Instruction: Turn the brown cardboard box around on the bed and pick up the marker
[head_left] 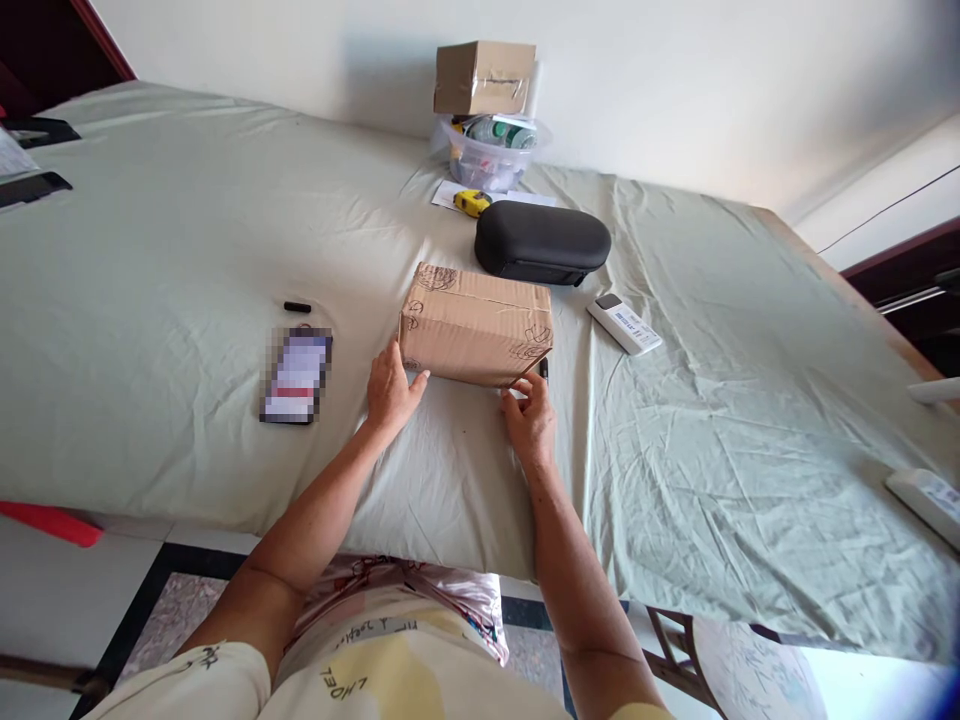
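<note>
A brown cardboard box point(480, 320) with dark scribbled rose-like drawings near its corners sits on the cloth in front of me. My left hand point(391, 392) grips its near left corner, with the thumb along the near bottom edge. At the near right corner, the bent fingers of my right hand point(531, 415) press against the box's lower edge. A small dark object point(544, 371) sticks up beside those right fingers; its kind and whether I hold it are unclear. To the left lie a short black stick, perhaps a pen cap point(297, 307), and a phone point(298, 375) with a blurred screen.
Beyond the box are a black zip case point(541, 240), a yellow tape measure point(472, 203) and a clear plastic tub point(489, 165) with another carton point(486, 78) above it. A white labelled device point(624, 324) lies right. Wrinkled pale green cloth point(705, 420) covers the table.
</note>
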